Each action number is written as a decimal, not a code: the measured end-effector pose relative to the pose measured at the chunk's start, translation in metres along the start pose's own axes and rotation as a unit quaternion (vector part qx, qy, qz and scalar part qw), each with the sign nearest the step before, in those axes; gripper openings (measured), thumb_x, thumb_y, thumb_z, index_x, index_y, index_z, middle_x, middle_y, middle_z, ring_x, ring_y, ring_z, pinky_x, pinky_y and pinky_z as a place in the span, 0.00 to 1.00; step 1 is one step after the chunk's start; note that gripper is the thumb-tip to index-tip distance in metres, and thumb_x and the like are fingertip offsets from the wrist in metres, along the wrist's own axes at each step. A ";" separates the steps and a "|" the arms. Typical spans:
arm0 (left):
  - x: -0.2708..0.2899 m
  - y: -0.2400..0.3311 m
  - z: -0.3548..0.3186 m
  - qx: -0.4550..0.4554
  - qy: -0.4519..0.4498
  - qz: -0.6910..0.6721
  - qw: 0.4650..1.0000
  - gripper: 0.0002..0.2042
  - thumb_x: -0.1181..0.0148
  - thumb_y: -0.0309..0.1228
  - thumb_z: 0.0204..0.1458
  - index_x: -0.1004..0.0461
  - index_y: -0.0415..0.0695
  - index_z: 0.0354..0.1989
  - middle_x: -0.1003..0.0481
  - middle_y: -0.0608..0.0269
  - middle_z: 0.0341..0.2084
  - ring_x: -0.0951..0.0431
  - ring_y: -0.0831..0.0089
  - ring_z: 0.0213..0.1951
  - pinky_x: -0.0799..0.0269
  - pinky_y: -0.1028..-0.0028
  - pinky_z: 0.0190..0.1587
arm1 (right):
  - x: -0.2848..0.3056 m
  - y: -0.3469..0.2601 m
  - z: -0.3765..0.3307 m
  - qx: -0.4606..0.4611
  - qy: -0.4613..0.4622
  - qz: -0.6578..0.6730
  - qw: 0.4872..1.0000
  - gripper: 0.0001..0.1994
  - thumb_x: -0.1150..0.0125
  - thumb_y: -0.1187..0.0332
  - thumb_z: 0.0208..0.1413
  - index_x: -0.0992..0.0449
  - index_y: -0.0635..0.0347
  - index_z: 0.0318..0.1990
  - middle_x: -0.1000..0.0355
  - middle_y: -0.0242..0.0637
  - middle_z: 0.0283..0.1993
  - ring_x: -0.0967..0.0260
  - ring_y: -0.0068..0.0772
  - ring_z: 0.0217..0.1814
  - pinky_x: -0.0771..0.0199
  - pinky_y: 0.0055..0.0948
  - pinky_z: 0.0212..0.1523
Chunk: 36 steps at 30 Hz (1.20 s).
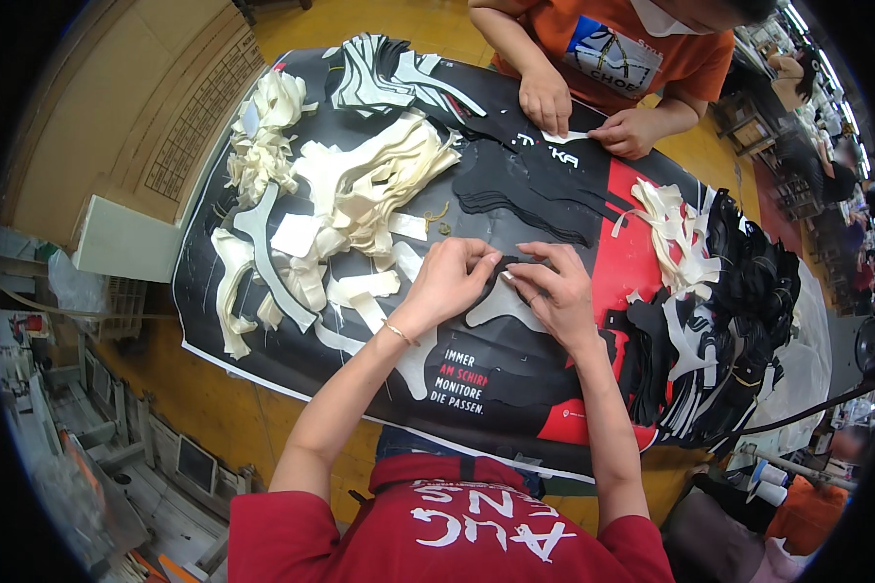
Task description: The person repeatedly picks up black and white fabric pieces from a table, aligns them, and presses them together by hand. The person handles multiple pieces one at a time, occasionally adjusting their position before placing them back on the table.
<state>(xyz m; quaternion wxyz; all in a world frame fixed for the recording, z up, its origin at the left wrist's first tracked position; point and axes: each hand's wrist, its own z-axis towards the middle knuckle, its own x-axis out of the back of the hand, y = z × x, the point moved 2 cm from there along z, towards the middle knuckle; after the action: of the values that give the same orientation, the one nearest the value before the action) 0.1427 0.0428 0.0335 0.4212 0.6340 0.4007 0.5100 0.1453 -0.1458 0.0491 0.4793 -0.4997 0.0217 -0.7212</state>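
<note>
Here the grey cut piece (501, 303) lies pinched between both grips (left hand (449, 279), right hand (557, 289)).

Work table (262, 374): wooden, yellow-brown, under a black-and-red printed sheet (515, 384). Cardboard panel (117, 107) far left of the fingers. Grey machinery (117, 457) below-left. Crowded workshop aisle (826, 126) upper right.
</note>
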 end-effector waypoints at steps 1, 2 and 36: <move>0.000 0.000 0.001 0.001 -0.004 0.012 1.000 0.12 0.42 0.32 0.60 0.20 0.33 0.35 0.21 0.49 0.21 0.23 0.57 0.21 0.29 0.65 0.29 | 0.000 0.000 -0.001 0.002 -0.001 -0.018 1.000 0.12 0.26 0.71 0.46 0.19 0.58 0.40 0.24 0.36 0.46 0.26 0.41 0.48 0.26 0.36 0.46; 0.000 -0.001 0.003 0.001 -0.005 0.023 1.000 0.12 0.42 0.32 0.60 0.20 0.34 0.35 0.21 0.49 0.21 0.22 0.57 0.21 0.29 0.65 0.29 | 0.000 0.000 -0.002 0.015 0.003 -0.034 0.999 0.11 0.27 0.70 0.47 0.19 0.57 0.39 0.24 0.35 0.45 0.26 0.40 0.47 0.26 0.36 0.45; -0.021 -0.029 -0.026 -0.060 -0.124 -0.137 0.981 0.21 0.42 0.25 0.57 0.37 0.31 0.57 0.25 0.46 0.35 0.26 0.68 0.37 0.29 0.68 0.44 | 0.012 -0.010 0.017 0.009 -0.110 -0.003 0.994 0.06 0.32 0.71 0.54 0.24 0.57 0.37 0.25 0.33 0.36 0.27 0.38 0.37 0.33 0.34 0.39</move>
<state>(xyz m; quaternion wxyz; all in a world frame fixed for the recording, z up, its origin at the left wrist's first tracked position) 0.1113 0.0360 0.0034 0.5710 0.6048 0.3969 0.3880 0.1507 -0.1414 0.0713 0.4813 -0.5718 -0.0392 -0.6632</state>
